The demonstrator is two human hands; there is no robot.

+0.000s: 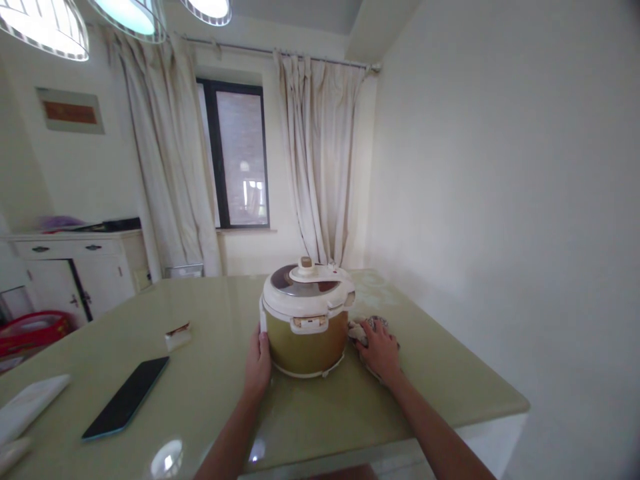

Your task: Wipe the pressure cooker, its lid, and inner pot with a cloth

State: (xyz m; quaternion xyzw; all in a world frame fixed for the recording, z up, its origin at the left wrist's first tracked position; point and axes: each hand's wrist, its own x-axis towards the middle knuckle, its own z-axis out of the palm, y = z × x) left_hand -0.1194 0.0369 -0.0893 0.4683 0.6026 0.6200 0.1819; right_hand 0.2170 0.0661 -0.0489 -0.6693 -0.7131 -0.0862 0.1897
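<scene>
An electric pressure cooker (pixel 306 347) stands upright on the table, with a green-gold body and a white lid with a dark top panel. My left hand (pixel 258 363) is curved against its left side, thumb at the front, other fingers partly hidden by the body. To the right of the cooker, my right hand (pixel 381 348) is closed over a crumpled patterned cloth (pixel 358 332). The cloth lies close to or against the cooker's lower right side; I cannot tell whether they touch.
A dark phone-like slab (pixel 127 400) lies on the green tabletop (pixel 210 427) at left. Behind it is a small white item (pixel 178 337), and a white object (pixel 30 403) lies at the left edge. A wall (pixel 500 233) rises along the table's right side.
</scene>
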